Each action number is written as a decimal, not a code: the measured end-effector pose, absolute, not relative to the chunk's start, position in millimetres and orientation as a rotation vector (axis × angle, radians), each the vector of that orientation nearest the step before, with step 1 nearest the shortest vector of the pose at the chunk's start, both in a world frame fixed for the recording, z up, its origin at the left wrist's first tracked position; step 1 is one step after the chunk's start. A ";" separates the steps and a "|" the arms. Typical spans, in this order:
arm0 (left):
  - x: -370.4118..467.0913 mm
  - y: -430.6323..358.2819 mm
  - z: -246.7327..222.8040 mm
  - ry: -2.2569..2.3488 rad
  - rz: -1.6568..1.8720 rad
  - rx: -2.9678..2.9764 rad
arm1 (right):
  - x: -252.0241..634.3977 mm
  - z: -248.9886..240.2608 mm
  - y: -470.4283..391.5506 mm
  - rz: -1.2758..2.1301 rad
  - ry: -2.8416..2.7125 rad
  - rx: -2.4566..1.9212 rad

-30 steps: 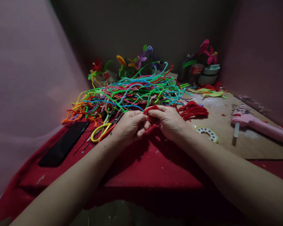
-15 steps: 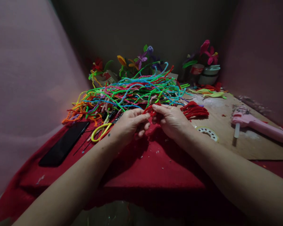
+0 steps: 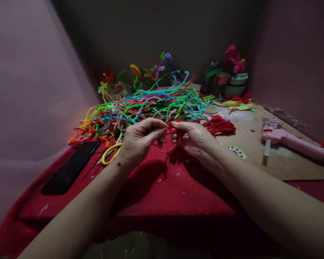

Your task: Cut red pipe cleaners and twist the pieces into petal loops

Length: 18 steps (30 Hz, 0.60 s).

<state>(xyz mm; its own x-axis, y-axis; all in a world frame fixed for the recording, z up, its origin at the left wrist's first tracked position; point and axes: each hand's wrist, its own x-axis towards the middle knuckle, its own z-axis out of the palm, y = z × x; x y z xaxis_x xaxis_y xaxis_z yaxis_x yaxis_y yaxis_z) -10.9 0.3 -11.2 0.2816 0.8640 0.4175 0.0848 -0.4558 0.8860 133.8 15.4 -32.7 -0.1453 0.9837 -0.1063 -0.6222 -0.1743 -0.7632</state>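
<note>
A small red fuzzy piece (image 3: 178, 126) is pinched between the thumb and fingers of my right hand (image 3: 193, 136), above the red cloth. My left hand (image 3: 144, 135) meets its left edge, thumb and index finger closed on that end. Part of the piece is hidden behind my fingers. Just behind my right hand lies a bundle of red fuzzy stems (image 3: 220, 125). A large heap of colourful fuzzy stems (image 3: 151, 104) spreads beyond both hands. Beside my left wrist, the yellow handle of a pair of scissors (image 3: 106, 154) shows.
A black phone (image 3: 71, 167) lies on the red cloth (image 3: 175, 201) at left. On the board (image 3: 259, 162) at right are a pink glue gun (image 3: 294, 142) and a white ring with holes (image 3: 236, 151). Fuzzy flowers (image 3: 158, 68) and a lidded jar (image 3: 236, 84) stand behind.
My left hand has shifted slightly left and its index finger now arches over toward the thumb. It covers more of the scissors. The whole view has moved a little.
</note>
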 end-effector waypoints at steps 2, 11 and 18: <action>-10.7 -0.3 -11.2 0.859 1.259 1.793 | 133.8 -33.0 15.7 1.639 -0.670 -0.737; -10.3 -2.9 -14.3 0.836 1.467 2.117 | 132.4 -29.8 14.4 1.664 -0.578 -0.806; -10.3 -6.6 -19.2 0.841 1.382 2.260 | 130.2 -32.3 13.2 1.718 -0.558 -0.791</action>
